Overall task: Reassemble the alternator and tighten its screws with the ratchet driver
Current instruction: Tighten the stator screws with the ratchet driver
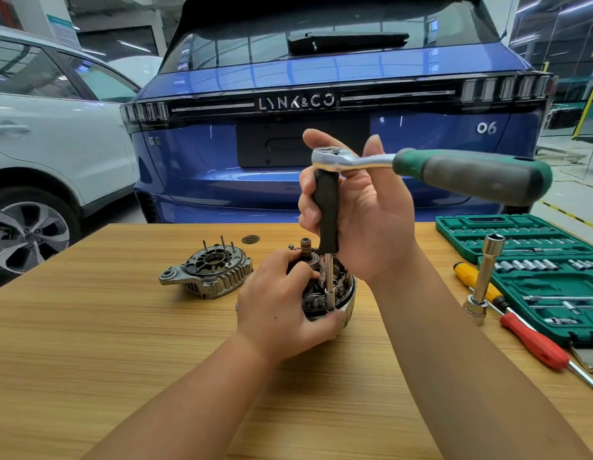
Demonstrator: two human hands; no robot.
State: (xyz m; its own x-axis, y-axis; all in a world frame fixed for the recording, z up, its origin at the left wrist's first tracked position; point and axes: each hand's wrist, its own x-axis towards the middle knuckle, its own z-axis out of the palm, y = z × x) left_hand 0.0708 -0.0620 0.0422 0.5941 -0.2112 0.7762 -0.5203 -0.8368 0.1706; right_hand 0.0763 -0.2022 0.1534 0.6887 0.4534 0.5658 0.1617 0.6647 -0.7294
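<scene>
The alternator body [346, 292], with copper windings and its rotor shaft upright, stands on the wooden table [89, 327]. My left hand [278, 310] grips its near left side. My right hand [361, 214] holds the black-sleeved extension bar [326, 210] of the ratchet driver [471, 172]. The bar stands upright with its socket down on the alternator's rim. The ratchet's chrome head sits on top and its green and grey handle points right. The separate rear housing cover [208, 270], with long screws sticking up, lies to the left.
An open green socket set case [521, 247] lies at the right edge. Beside it lie a long socket on a bar [484, 277], a yellow screwdriver [471, 273] and a red screwdriver [534, 343]. A blue car [321, 94] stands behind the table, a white car [49, 134] on the left.
</scene>
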